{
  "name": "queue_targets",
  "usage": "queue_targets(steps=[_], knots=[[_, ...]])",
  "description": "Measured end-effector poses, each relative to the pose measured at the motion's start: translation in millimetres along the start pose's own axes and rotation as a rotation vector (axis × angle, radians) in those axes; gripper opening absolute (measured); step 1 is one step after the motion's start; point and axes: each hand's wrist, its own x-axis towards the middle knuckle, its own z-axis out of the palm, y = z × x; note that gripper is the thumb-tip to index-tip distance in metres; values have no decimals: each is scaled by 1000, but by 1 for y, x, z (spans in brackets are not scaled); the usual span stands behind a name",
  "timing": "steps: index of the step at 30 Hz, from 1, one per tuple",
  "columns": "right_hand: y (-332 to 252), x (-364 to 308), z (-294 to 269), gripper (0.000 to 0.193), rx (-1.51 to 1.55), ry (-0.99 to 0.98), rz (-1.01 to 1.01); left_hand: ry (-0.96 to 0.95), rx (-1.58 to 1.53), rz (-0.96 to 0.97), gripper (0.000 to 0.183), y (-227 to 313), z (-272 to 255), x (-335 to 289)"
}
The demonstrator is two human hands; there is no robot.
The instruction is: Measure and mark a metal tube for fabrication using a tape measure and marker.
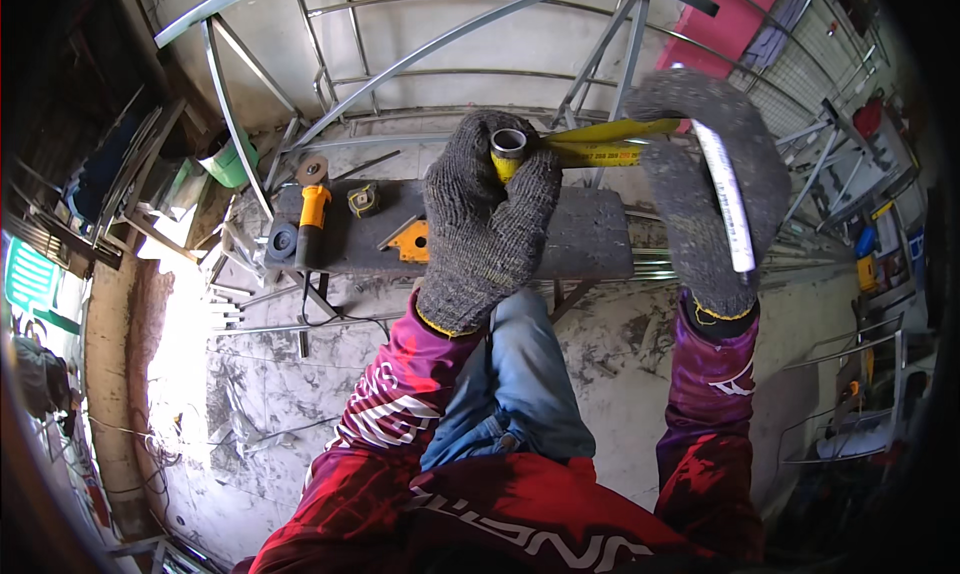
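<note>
L hand [478, 229], mid-frame, fingers curled round tube [508, 146], prob. anchoring yellow tape [595, 146]; R hand [685, 209], upper right, blurred, can't tell grip.

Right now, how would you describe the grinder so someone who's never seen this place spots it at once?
Find the long dark bench, then its end left of the gloved left hand. There lies the grinder, between a round dark piece and a small tape measure. Unlike them, it is long, with a yellow-orange body and a brown disc at its far end.
</note>
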Motion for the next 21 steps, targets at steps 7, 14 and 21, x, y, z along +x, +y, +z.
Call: queue_targets(steps=[7, 14, 21], knots=[[-21, -25, -16, 21, -537, 96, -161, 34, 28, 11, 12, -2, -3, 2], [-11, -6, -3, 40, -485, 1, -322, 7, 43, 58, 13, -11, -8, 3], [-6, -3, -3, 36, -478, -19, -191, 48, 30, 5, 11, -6, -2, 2]])
